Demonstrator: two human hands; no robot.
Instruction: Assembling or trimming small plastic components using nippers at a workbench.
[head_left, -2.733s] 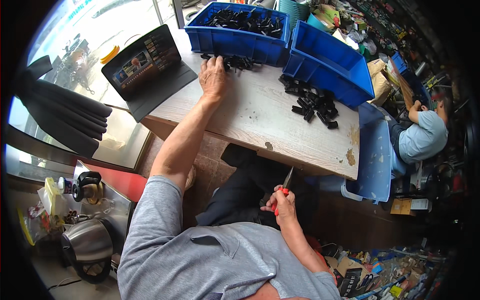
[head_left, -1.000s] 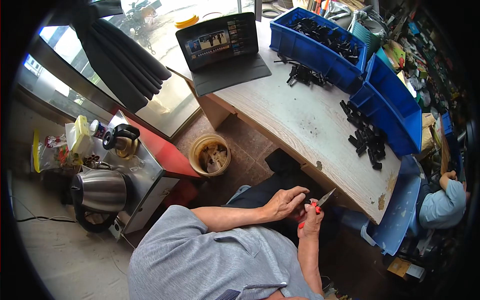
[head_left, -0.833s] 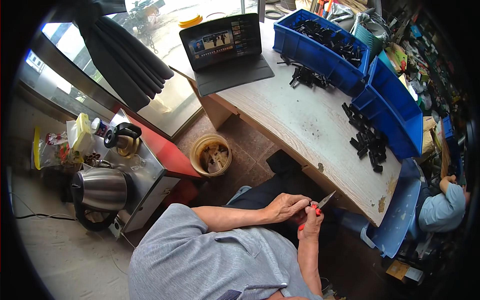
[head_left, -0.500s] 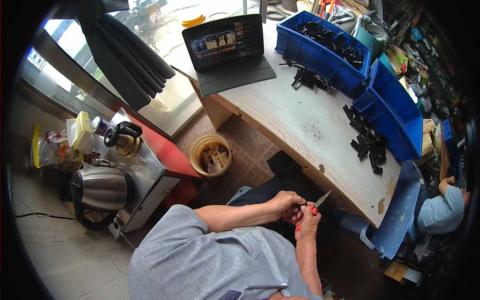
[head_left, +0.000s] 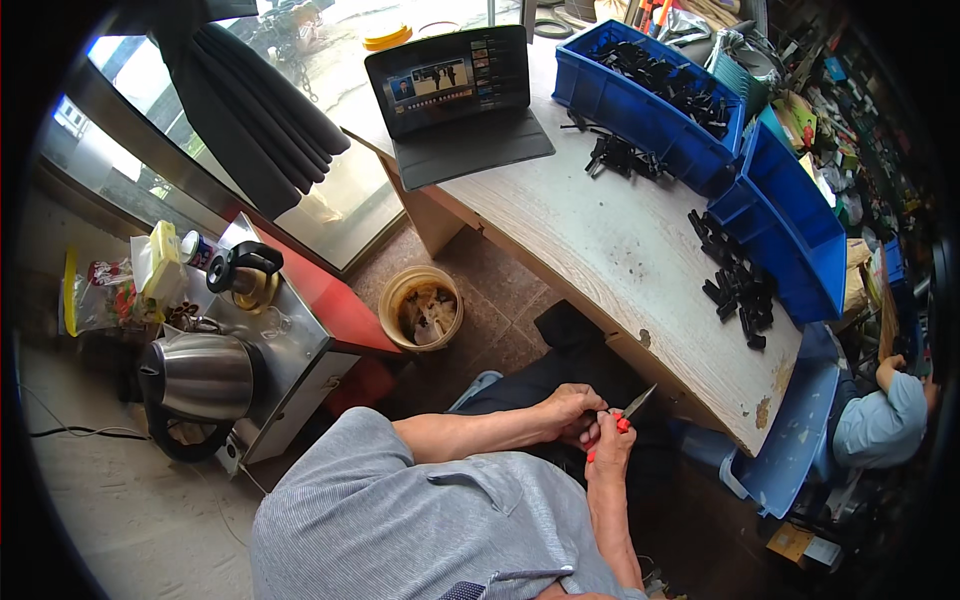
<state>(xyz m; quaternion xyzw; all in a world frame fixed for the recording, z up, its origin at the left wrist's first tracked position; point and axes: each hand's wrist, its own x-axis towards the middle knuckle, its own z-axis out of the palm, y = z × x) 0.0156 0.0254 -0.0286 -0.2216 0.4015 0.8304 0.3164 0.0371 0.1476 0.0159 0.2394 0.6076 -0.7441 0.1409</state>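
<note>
Head view: red-handled cutters (head_left: 628, 412) between touching hands (head_left: 590, 425).

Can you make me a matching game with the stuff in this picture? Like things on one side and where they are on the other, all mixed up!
Things:
1. kettle
2. red-handled cutters
3. tablet
4. loose black parts

Places:
A. standing open at the far end of the wooden table
B. in the right hand, low over the lap
C. on the metal stand at the left
D. heaped on the table beside a blue bin

Pairs: 1-C, 2-B, 3-A, 4-D
</note>
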